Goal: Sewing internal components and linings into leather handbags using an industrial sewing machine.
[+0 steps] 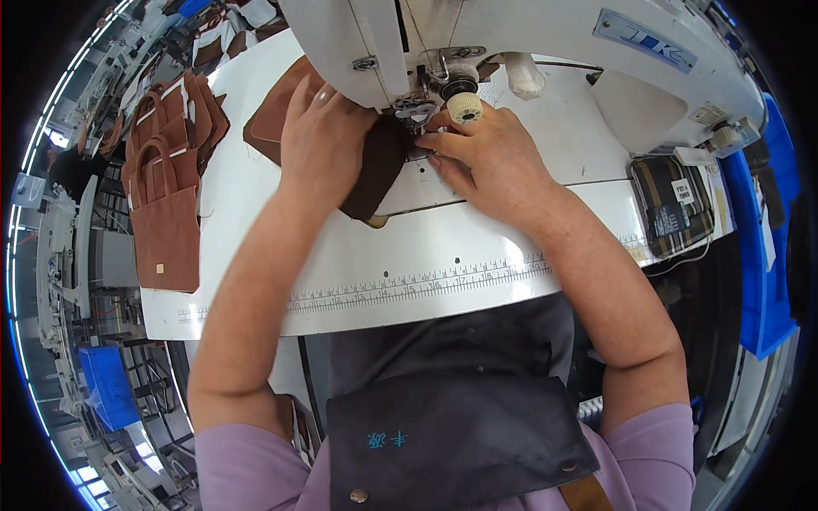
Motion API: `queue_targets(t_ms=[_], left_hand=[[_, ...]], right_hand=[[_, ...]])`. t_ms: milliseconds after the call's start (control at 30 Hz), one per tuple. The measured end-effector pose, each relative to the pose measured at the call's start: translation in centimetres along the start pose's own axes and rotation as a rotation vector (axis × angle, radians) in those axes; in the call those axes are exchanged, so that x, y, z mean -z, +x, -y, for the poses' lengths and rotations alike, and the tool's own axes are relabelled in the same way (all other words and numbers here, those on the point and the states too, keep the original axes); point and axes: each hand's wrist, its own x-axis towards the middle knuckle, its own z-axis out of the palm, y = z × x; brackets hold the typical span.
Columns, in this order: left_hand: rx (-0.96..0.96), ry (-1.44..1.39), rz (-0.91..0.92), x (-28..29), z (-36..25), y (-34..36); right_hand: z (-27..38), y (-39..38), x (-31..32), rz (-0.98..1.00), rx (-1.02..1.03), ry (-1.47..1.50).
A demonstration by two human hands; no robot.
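My left hand lies over a brown leather piece and a dark brown strip, gripping the work beside the sewing machine's needle area; the machine head partly hides its fingertips. A ring shows on one finger. The dark strip runs under the presser foot, and a small tan edge peeks out at its near end. On the other side, my right hand reaches in with finger and thumb a little apart, their tips close to the foot and the strip's edge. Nothing shows between them.
The white sewing machine arches over the table, whose front edge carries a printed ruler. Brown leather bag parts with handles lie at the left. A dark striped pouch and a blue bin are at the right.
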Motion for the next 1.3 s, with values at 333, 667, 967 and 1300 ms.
queue_targets(t_ms=[333,667,967,1300], left_hand=[[0.305,-0.617,0.131,1.9,-3.3,-1.7],[0.109,-0.647,0.179,1.4,-1.6,-2.1],[0.168,-0.653,0.153,0.6,-1.6,-1.6],[0.180,-0.628,0.152,0.2,-1.5,-1.9]], right_hand=[[0.4,0.3,0.1,-0.020,0.019,0.002],[0.9,0.2,0.1,-0.018,0.013,-0.097],[0.4,0.3,0.4,-0.089,-0.005,-0.003],[-1.0,1.2,0.5,-0.383,-0.409,0.828]])
